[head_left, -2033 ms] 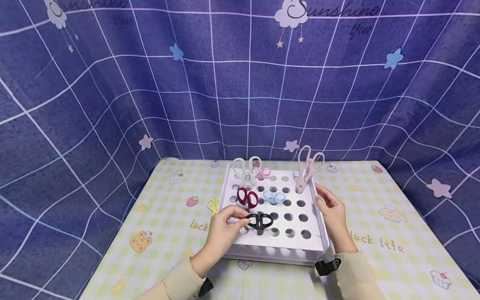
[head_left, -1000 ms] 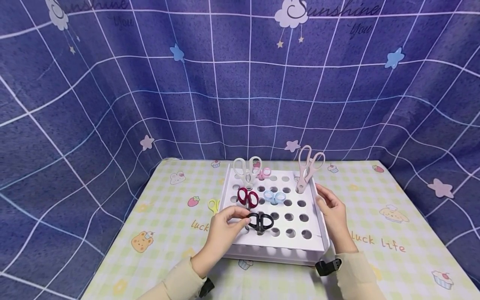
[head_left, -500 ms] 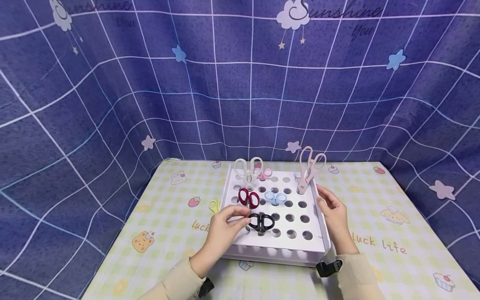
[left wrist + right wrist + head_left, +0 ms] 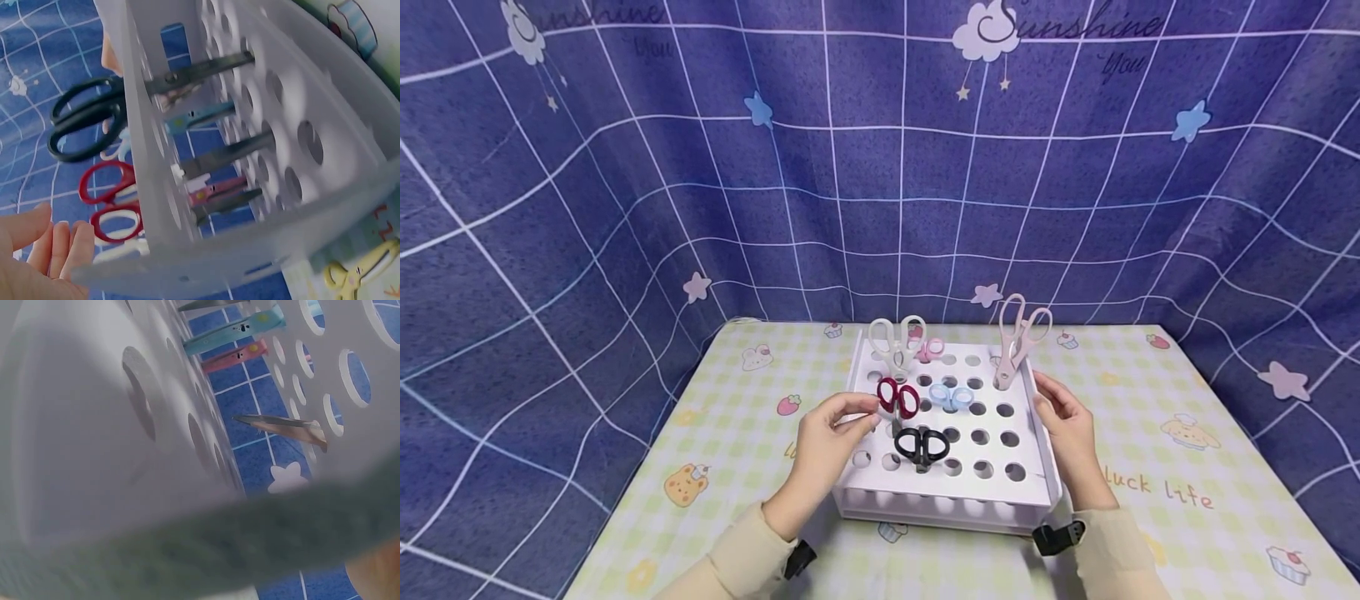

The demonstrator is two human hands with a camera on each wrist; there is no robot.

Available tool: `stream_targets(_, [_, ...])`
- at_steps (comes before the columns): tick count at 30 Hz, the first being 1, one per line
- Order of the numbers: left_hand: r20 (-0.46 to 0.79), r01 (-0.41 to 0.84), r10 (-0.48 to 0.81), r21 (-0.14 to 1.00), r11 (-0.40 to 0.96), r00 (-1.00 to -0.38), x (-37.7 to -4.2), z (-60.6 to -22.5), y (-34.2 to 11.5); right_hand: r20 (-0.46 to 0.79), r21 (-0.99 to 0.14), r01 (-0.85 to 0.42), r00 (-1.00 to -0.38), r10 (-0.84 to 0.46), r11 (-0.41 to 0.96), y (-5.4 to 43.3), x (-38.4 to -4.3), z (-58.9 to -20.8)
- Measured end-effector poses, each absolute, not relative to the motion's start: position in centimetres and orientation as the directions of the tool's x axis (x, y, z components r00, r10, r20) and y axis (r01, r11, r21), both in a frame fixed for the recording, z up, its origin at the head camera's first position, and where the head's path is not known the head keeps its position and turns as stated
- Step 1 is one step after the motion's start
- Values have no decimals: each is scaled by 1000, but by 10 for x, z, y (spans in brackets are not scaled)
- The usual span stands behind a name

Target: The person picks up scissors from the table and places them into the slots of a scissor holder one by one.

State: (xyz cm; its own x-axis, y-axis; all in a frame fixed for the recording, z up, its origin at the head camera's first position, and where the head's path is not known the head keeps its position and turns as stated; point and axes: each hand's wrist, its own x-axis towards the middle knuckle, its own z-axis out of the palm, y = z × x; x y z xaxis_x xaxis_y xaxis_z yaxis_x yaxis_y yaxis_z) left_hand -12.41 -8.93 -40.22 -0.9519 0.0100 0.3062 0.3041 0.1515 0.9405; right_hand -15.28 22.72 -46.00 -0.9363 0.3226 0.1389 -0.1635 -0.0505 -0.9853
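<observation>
A white two-tier rack with rows of round holes holds several upright scissors. My left hand is at its left side, thumb and forefinger tips right by the handle of the dark red scissors, gripping nothing. In the left wrist view its fingers are loosely extended beside the red loops. Black-handled scissors stand in the front row, blades through both tiers. My right hand rests against the rack's right wall, fingers fairly straight; in the right wrist view it is mostly hidden.
Further back in the rack stand white scissors, small pink ones, light blue ones and tall pale pink ones. Yellow scissors lie on the checked tablecloth left of the rack. A blue curtain hangs behind.
My left hand has let go of the black scissors and moved left and slightly back, toward the red scissors. The black scissors stay in their hole. My right hand has not moved.
</observation>
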Motion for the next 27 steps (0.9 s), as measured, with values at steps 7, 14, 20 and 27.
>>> stream_targets(7, [331, 326, -1, 930, 170, -944, -132, -400, -103, 135, -987, -155, -938, 320, -39, 227, -153, -460])
stream_targets(14, [375, 359, -21, 902, 238, -927, -140, -401, -117, 151, -983, -175, -936, 318, -49, 229, -153, -460])
stream_targets(20, [345, 317, -53, 904, 287, -937, -147, -410, -126, 155, -983, -177, -938, 310, -44, 228, -153, -460])
stream_targets(27, [318, 284, -70, 911, 300, -945, -157, -416, -138, 151, -984, -172, -938, 312, -41, 228, -153, -460])
